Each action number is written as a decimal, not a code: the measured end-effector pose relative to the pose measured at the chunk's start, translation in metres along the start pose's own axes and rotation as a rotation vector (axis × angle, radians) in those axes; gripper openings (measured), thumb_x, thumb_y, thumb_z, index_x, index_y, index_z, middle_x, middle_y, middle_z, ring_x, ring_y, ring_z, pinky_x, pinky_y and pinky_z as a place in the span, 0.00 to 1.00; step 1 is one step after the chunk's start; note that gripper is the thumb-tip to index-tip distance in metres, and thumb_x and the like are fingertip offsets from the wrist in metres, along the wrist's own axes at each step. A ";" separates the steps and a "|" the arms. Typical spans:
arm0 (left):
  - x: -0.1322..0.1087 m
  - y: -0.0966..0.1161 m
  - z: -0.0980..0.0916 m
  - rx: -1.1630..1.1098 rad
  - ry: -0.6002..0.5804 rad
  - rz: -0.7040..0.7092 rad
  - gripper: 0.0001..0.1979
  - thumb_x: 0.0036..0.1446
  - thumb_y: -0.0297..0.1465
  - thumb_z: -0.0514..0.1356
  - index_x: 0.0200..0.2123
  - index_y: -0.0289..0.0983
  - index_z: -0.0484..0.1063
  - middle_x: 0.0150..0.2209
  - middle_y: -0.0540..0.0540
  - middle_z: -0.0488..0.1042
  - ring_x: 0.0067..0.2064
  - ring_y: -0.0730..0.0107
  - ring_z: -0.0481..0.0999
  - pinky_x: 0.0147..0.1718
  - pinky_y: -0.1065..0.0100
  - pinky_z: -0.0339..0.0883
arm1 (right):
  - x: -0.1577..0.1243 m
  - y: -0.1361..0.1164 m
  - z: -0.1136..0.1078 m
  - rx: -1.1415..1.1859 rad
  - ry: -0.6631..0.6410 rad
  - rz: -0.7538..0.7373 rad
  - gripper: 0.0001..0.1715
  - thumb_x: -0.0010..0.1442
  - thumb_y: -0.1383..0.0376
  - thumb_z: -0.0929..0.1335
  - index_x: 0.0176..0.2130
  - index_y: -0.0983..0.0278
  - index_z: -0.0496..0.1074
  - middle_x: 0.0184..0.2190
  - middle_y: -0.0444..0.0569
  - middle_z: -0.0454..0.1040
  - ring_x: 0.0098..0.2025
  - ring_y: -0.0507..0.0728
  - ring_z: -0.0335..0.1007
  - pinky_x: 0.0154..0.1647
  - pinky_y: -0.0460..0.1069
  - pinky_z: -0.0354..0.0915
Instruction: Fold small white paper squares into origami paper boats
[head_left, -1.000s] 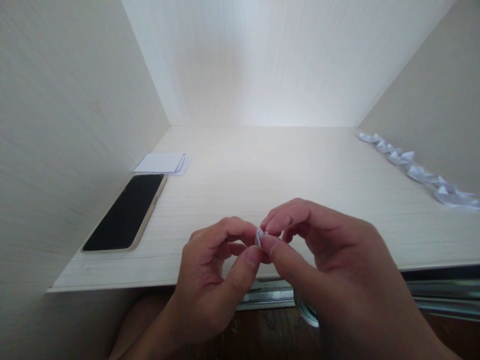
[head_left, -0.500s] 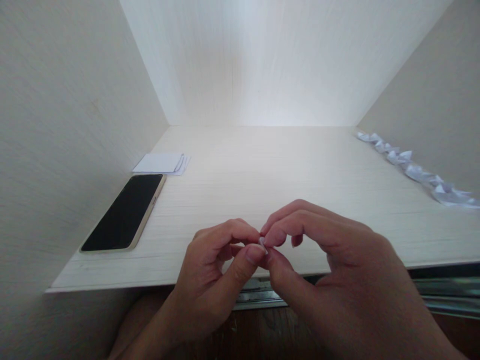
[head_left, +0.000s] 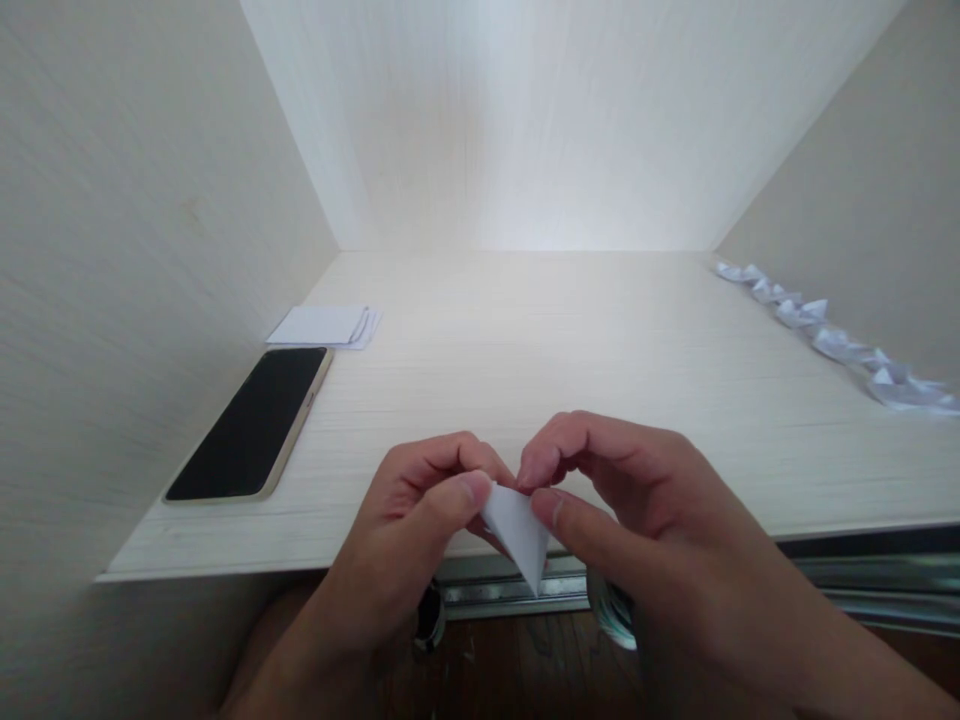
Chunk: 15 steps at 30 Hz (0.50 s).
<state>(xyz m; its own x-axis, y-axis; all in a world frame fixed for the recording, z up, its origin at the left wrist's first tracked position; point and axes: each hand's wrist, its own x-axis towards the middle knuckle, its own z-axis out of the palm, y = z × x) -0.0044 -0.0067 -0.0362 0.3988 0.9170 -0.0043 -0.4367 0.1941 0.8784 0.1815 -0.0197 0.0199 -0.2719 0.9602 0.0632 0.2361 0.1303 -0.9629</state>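
A small piece of folded white paper (head_left: 523,528) is held between my two hands just over the front edge of the white table (head_left: 495,370). Its visible face is a triangle with one point hanging down. My left hand (head_left: 427,520) pinches its upper left corner between thumb and fingers. At the upper right corner, my right hand (head_left: 630,510) grips it with the thumb in front and the index finger behind. Part of the paper's back lies hidden behind the fingers.
On the left lie a black-screened phone (head_left: 251,425) and a small stack of white paper (head_left: 319,325). Folded white paper pieces (head_left: 840,345) form a row along the right wall. Pale panels enclose the table at left, back and right. Metal rails (head_left: 517,592) run below its front edge.
The paper has turned from a thin edge between my fingertips to a broad triangular face with its point down. Both hands have shifted their grip on it.
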 end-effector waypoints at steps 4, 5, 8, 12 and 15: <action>0.006 0.005 0.001 -0.201 -0.021 -0.117 0.08 0.54 0.31 0.69 0.26 0.34 0.77 0.28 0.48 0.77 0.26 0.68 0.76 0.25 0.65 0.77 | 0.004 0.009 -0.004 0.201 -0.085 0.028 0.04 0.63 0.69 0.71 0.36 0.61 0.77 0.32 0.43 0.77 0.33 0.50 0.71 0.32 0.45 0.68; 0.007 0.006 0.001 -0.241 -0.033 -0.135 0.08 0.54 0.31 0.69 0.26 0.33 0.77 0.29 0.47 0.77 0.26 0.67 0.77 0.25 0.63 0.78 | 0.004 0.012 -0.005 0.257 -0.116 0.042 0.03 0.63 0.69 0.71 0.37 0.60 0.77 0.32 0.43 0.77 0.34 0.51 0.72 0.34 0.46 0.68; 0.009 0.009 0.001 -0.321 -0.065 -0.159 0.10 0.56 0.32 0.68 0.27 0.32 0.77 0.30 0.46 0.78 0.29 0.66 0.79 0.25 0.63 0.81 | 0.006 0.018 -0.009 0.448 -0.215 0.085 0.03 0.65 0.68 0.72 0.40 0.60 0.79 0.35 0.43 0.78 0.36 0.51 0.74 0.38 0.46 0.70; 0.011 0.011 -0.003 -0.397 -0.102 -0.163 0.11 0.61 0.32 0.65 0.27 0.33 0.77 0.28 0.47 0.77 0.27 0.67 0.80 0.24 0.68 0.80 | 0.008 0.023 -0.011 0.584 -0.245 0.088 0.05 0.64 0.69 0.74 0.41 0.60 0.81 0.36 0.43 0.79 0.37 0.49 0.74 0.40 0.45 0.69; 0.012 0.012 -0.005 -0.439 -0.124 -0.213 0.13 0.63 0.33 0.62 0.27 0.33 0.77 0.25 0.48 0.76 0.24 0.71 0.77 0.22 0.73 0.76 | 0.009 0.022 -0.011 0.588 -0.264 0.083 0.05 0.64 0.69 0.74 0.41 0.60 0.82 0.36 0.44 0.81 0.38 0.50 0.75 0.41 0.46 0.69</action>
<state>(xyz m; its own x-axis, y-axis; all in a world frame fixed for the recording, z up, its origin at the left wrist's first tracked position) -0.0087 0.0089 -0.0278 0.5974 0.7978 -0.0811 -0.6225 0.5252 0.5802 0.1948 -0.0057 0.0022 -0.5123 0.8587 -0.0125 -0.2631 -0.1708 -0.9495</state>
